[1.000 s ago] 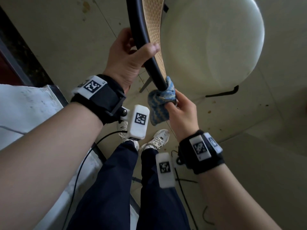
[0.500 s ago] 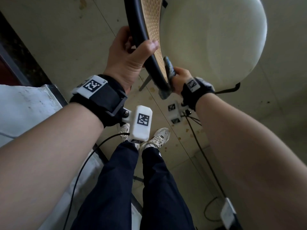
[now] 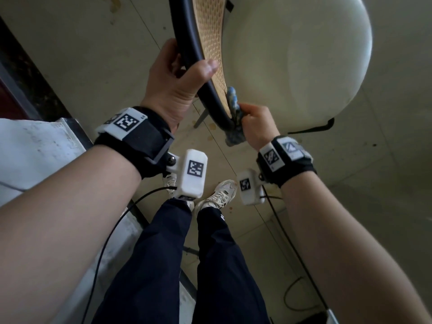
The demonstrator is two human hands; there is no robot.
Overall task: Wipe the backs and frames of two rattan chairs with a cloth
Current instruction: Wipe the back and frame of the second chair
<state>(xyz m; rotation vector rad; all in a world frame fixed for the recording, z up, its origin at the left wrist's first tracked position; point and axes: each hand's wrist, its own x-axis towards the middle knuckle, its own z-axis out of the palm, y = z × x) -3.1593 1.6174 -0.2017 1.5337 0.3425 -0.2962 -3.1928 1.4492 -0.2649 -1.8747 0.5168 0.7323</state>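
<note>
A rattan chair stands right in front of me, seen from above: a black curved frame (image 3: 187,43) edges its woven tan back (image 3: 210,31), and a pale round seat cushion (image 3: 292,61) lies beyond. My left hand (image 3: 177,83) grips the top of the black frame, thumb over the rail. My right hand (image 3: 254,123) holds a bunched blue cloth (image 3: 235,118) and presses it against the lower end of the frame, on the rattan side. Part of the cloth is hidden behind the rail.
A white surface with a dark edge (image 3: 35,148) lies at my left. Cables (image 3: 292,242) trail over the beige floor at the right. My legs and pale sneakers (image 3: 217,195) are below the chair's back. A black chair leg (image 3: 311,128) shows under the cushion.
My right hand turned the cloth round to the rattan side of the frame and has slid slightly down the rail's lower end. My left hand kept its grip on the frame.
</note>
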